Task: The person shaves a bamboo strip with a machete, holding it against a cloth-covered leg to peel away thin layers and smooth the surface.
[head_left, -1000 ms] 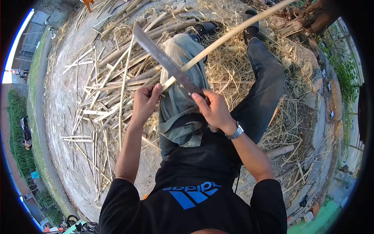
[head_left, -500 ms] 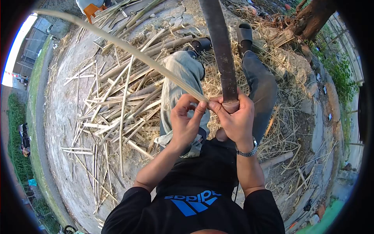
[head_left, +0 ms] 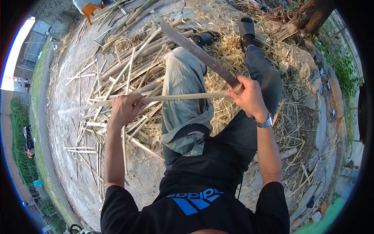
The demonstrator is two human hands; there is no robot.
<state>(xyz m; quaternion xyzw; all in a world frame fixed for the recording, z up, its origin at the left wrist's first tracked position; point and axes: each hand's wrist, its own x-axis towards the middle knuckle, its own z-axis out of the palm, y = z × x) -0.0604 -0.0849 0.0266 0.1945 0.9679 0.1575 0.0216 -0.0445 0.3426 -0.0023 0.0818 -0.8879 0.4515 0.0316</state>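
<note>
A long pale bamboo strip lies level across my lap, over a cloth-covered knee. My left hand is closed around it left of the knee, and its far left end is smeared by motion. In my right hand is the handle of a machete, whose dark, wide blade slants up and to the left. The strip's right end meets the fingers of that same hand, beside the handle, which those fingers mostly hide. A grey cloth drapes over my left leg.
Split bamboo pieces lie heaped on the ground to the left. Pale shavings cover the ground between my feet. A tree trunk stands at upper right, and an orange chair at upper left.
My left hand has slid left along the strip, away from the right hand. The strip has swung from slanting upward to nearly level. The machete has tilted to the left.
</note>
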